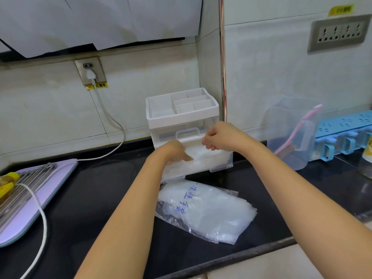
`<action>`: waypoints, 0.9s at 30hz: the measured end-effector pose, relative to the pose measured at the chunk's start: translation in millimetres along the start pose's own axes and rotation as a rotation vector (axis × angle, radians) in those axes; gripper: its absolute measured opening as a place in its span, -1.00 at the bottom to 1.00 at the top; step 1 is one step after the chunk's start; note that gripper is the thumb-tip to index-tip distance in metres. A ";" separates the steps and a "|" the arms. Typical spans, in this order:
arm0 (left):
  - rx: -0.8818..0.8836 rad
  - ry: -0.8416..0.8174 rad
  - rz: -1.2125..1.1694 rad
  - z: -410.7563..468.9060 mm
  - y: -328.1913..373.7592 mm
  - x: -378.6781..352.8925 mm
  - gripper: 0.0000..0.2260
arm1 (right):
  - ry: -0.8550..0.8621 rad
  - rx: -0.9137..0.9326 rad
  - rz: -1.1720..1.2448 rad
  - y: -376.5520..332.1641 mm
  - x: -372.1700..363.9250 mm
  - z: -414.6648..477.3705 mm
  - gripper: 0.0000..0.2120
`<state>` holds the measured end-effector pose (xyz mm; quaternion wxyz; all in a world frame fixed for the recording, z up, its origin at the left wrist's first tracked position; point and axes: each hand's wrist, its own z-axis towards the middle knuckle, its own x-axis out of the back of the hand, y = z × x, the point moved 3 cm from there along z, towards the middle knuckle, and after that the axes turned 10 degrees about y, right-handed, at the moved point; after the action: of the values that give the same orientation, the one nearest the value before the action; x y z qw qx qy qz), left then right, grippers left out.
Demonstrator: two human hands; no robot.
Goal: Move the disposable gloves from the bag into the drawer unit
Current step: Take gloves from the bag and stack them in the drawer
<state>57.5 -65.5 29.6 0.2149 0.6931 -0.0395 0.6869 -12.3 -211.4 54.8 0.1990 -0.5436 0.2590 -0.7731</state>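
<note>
Forearms stretch forward; left hand (177, 151) dips into gloves (211, 155) in the drawer (220, 167), grip hidden; right hand (218, 137) curls just above, hold unclear.

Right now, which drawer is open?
The bottom drawer, pulled out and holding white gloves; the handled drawer above it is pushed in.

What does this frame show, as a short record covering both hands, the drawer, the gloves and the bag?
left hand: reaches into the open drawer, onto the gloves; fingers mostly hidden
right hand: fingers curled above the drawer; unclear whether they pinch a glove
drawer: lower one, pulled out of the drawer unit
gloves: white pile in the drawer
bag: lies on the black counter in front of the unit, more gloves inside
</note>
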 end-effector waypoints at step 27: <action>-0.326 0.264 -0.525 -149.9 20.4 -130.8 -0.79 | 0.293 -0.120 -0.090 92.0 -73.5 -171.2 -0.61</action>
<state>-96.8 -62.6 -97.5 0.4957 0.5410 0.0591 0.6768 -147.2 -208.9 -103.2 0.0914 -0.4470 0.3065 -0.8354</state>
